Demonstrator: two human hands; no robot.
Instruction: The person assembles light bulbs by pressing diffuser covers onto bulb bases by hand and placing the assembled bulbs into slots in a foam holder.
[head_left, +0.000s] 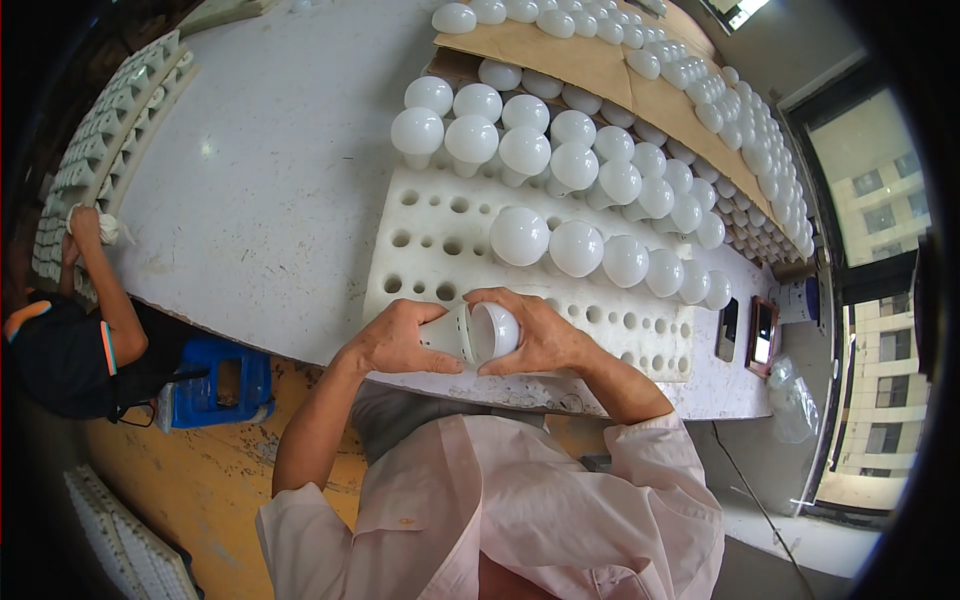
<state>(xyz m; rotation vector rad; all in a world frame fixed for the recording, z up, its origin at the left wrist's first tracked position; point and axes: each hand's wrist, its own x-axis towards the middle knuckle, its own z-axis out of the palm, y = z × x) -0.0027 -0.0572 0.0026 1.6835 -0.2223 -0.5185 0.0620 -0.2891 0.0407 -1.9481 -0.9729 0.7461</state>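
Observation:
My left hand (398, 338) grips the white, tapered body (446, 336) of a light bulb, its wide end turned to the right. Around a glossy white bulb dome (499, 330), the fingers of my right hand (548, 334) are closed. Dome and body meet between my hands at the table's near edge; whether they are fully joined I cannot tell. Just beyond lies a white foam tray (420, 264) with rows of round holes. A row of bulbs (520, 236) stands in its middle, and further rows of bulbs (524, 150) fill its far part.
Behind the tray, a brown cardboard sheet (560, 55) lies over bulbs and carries more on top. A dark phone (728, 328), a framed object (763, 335) and a clear plastic bag (792, 400) are at right. At left, a co-worker (70, 350) reaches toward stacked trays (105, 140) near a blue stool (218, 382).

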